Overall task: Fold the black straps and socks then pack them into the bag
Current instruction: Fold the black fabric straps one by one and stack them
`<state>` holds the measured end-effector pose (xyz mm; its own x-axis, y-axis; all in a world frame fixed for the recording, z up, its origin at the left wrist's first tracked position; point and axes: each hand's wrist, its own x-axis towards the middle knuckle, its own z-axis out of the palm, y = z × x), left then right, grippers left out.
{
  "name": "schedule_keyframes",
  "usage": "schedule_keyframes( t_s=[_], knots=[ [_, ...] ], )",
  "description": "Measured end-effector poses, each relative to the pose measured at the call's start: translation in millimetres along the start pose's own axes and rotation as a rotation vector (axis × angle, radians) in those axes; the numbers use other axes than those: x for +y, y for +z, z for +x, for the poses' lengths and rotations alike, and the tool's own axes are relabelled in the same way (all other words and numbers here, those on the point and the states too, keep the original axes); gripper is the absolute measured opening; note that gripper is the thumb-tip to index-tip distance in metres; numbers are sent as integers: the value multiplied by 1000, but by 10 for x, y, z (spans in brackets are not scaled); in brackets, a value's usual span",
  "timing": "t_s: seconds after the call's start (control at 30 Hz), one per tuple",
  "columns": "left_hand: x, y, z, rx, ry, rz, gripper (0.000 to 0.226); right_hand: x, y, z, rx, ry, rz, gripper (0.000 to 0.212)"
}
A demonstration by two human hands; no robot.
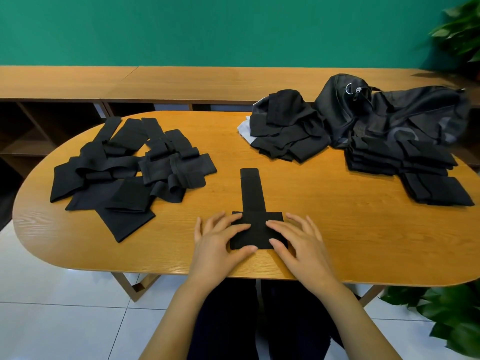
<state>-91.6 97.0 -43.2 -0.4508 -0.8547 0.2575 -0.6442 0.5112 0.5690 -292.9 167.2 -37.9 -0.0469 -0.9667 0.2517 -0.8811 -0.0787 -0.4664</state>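
The left hand (pixel 220 237) and right hand (pixel 298 240) lie flat at the near edge of the table (pixel 337 229), fingers straight, gripping nothing, pressing the wide near end of a black strap (pixel 253 193). Its narrow tail runs away from them. The fold should sit best if that tail comes squarely over, edges matched. Farther left lie loose straps (pixel 124 172); far right, a folded stack (pixel 415 165), socks (pixel 285 131) and the bag (pixel 389 110).

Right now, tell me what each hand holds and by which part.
Nothing is gripped. The left hand and right hand lie flat, fingers open, pressing the wide near end of the black strap onto the table.
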Motion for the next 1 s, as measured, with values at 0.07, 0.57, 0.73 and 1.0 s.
schedule_keyframes(
  t_s=[0.07, 0.57, 0.73, 1.0],
  knots=[
    [7, -14, 3, -47, -6, 25, 57, 11, 2, 4, -18, 1, -18, 53],
    [80, -54, 185, -43, 37, 154, 64, 9, -43, 230, -152, -22, -132, 60],
    [-18, -39, 300, -4, 45, 143, 64, 20, 3, 442, -122, -70, -134, 60],
    [-88, -3, 304, 62, 45, 40, 69, 92, 126, 455, 8, -134, -127, 47]
  ],
)
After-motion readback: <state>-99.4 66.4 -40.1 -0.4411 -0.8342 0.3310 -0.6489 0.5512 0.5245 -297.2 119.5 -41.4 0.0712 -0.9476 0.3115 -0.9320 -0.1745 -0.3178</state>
